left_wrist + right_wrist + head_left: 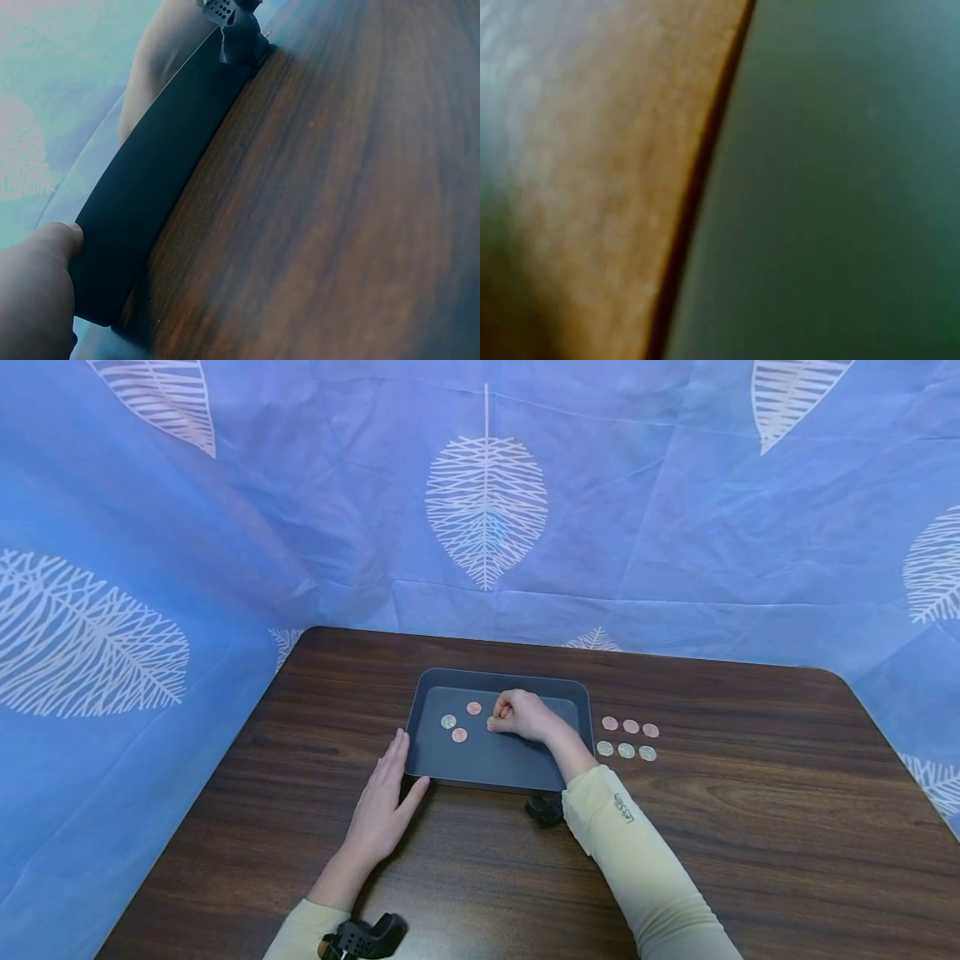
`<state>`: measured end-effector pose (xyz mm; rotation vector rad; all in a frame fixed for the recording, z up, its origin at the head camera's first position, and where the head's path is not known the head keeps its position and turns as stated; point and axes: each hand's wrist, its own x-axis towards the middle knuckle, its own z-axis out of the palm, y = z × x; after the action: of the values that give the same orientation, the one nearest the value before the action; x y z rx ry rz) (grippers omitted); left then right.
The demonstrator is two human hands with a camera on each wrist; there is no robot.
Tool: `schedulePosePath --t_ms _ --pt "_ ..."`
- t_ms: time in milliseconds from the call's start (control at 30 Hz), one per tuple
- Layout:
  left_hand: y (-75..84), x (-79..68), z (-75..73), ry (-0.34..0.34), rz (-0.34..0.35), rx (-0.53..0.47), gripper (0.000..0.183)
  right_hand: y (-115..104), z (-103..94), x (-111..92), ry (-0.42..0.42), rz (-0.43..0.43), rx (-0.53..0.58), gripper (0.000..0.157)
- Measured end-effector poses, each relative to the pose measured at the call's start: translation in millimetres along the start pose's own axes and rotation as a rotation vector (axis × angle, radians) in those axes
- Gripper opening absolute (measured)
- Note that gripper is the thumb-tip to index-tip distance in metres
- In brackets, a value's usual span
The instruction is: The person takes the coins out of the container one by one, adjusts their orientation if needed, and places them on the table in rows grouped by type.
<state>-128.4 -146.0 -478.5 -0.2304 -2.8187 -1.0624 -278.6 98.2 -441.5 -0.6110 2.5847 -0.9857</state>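
Note:
A dark grey tray (510, 770) lies on the table. Inside it, toward the left, are two copper coins (459, 736) and a silver coin (448, 722). My right hand (525, 717) reaches over the tray's right side, thumb and fingertips pinching a silvery coin (491, 722) low over the tray floor. The fingers mostly cover that coin. My left hand (381, 810) rests at the tray's front left corner with fingers straight. In the left wrist view its thumb (61, 241) touches the outer wall. The right wrist view is blurred, filled by skin and grey tray surface.
Right of the tray, on the brown wooden table (750, 793), lie a row of three copper coins (631, 727) and, nearer me, a row of three silver coins (626, 750). A blue cloth with white leaf shapes (486, 510) hangs behind the table.

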Motion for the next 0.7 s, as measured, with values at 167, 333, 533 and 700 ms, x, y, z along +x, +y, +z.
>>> schedulePosePath --t_ms 167,333,533,700 --pt "0.0 -0.3 -0.1 -0.002 0.003 -0.002 0.073 0.3 -1.1 -0.8 -0.012 -0.006 0.022 0.014" --pt "-0.1 -0.6 -0.2 0.001 0.004 -0.005 0.073 0.1 -0.8 -2.2 0.002 -0.024 0.002 0.012" --pt "0.4 -0.7 -0.2 -0.009 -0.012 0.0 0.074 -1.6 0.0 -3.3 0.03 -0.002 -0.003 0.018" --pt "0.7 -0.3 -0.2 -0.011 -0.011 -0.001 0.073 -3.5 -1.7 -3.4 0.013 -0.005 -0.015 0.016"
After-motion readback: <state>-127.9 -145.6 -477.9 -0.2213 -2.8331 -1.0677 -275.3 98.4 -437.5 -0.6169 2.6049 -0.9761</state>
